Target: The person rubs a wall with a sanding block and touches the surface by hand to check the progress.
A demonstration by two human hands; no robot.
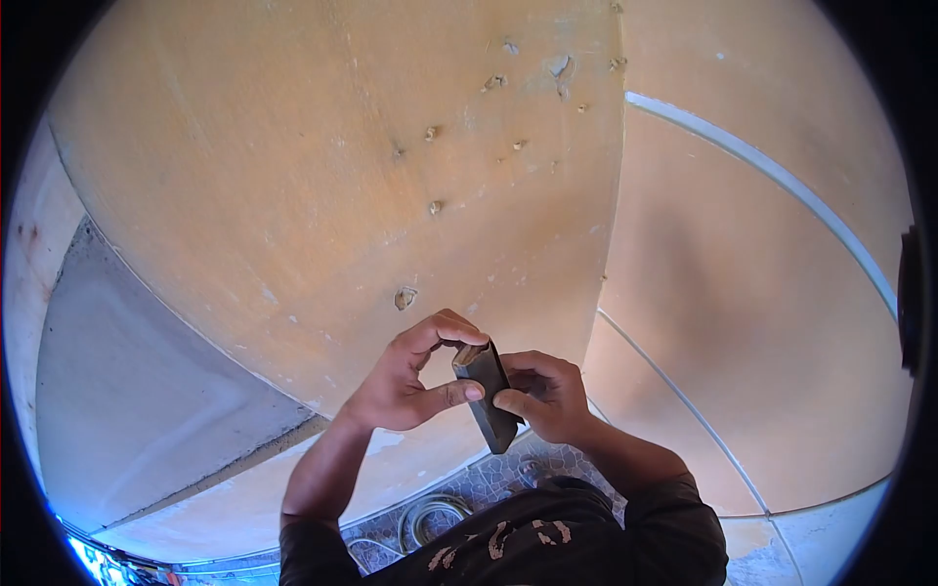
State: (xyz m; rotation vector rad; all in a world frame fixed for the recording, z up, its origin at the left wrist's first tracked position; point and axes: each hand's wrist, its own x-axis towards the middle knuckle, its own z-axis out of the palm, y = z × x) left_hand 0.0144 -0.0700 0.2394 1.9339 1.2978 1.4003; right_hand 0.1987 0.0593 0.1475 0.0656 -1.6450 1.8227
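A sanding block (494, 422), which looks like a wooden block wrapped in dark grey sandpaper, is held up in front of my chest, tilted. My left hand (403, 383) closes on its upper end, thumb on the near face and index finger over the top edge. On the other side my right hand (549, 396) grips it, with the thumb pressed on the near face; its other fingers are partly hidden behind the block. Behind the hands stands a tan wall (293, 176) with chipped holes and several plug-like spots.
A wall corner runs down right of the hands, and white strips (762, 161) cross the right wall. At the left is a grey panel (147, 381). Below, a coiled hose (415, 518) lies on the patterned floor (489, 479) near my body.
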